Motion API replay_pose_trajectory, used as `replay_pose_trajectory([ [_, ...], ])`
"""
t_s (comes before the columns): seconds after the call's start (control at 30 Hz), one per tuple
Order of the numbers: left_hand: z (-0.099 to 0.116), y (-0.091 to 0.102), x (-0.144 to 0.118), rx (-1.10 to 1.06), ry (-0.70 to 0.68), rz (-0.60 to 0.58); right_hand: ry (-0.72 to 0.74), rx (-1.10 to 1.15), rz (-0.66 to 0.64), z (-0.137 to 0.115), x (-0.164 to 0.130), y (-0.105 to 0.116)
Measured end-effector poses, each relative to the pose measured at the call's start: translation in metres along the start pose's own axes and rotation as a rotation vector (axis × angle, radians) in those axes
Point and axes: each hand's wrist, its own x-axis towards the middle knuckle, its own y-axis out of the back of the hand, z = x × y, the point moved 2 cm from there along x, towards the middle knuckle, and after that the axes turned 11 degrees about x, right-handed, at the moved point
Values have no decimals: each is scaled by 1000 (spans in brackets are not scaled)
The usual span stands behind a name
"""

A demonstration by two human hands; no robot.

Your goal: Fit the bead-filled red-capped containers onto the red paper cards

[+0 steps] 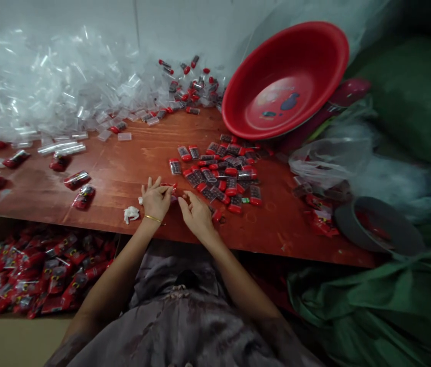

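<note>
Two hands, one red packet

One packet (pixel 171 187) sits pinched between the left hand (pixel 156 200) and right hand (pixel 197 214), fingertips closed on it, near the table (pixel 131 168) front edge. Loose packets (pixel 223 173) lie at two o'clock, a red basin (pixel 286 81) beyond, clear sleeves (pixel 47 92) at ten o'clock.

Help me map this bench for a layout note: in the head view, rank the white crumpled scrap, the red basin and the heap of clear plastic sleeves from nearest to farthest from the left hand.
From the left hand:
1. White crumpled scrap, just left of the wrist.
2. Heap of clear plastic sleeves, back left.
3. Red basin, tilted, back right.
</note>
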Motion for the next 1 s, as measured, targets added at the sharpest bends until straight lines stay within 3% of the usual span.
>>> replay_pose_trajectory([
  [0.13, 11, 8, -8, -274, 20, 66, -144, 451, -29, 0, 7, -14],
  [0.2, 14, 10, -13, -529, 100, 51, -163, 504, 15, -2, 6, -11],
  [0.3, 17, 9, -24, -965, 323, -180, -113, 386, 88, -4, 0, 1],
  [0.4, 22, 7, -39, -1217, 550, -449, -26, 226, 115, -4, -8, 8],
  [0.47, 23, 7, -45, -1274, 649, -465, 3, 173, 81, -3, -13, 10],
  [0.57, 21, 9, -46, -1270, 687, -362, 65, 66, -27, -1, -16, 17],
  [0.7, 17, 11, -42, -1241, 671, -321, 236, -253, -247, 7, -13, 54],
  [0.83, 17, 10, -42, -1241, 711, -399, 280, -516, -578, 21, -13, 90],
  [1.0, 20, 2, -49, -1267, 770, -529, 280, -662, -677, 18, -18, 102],
])
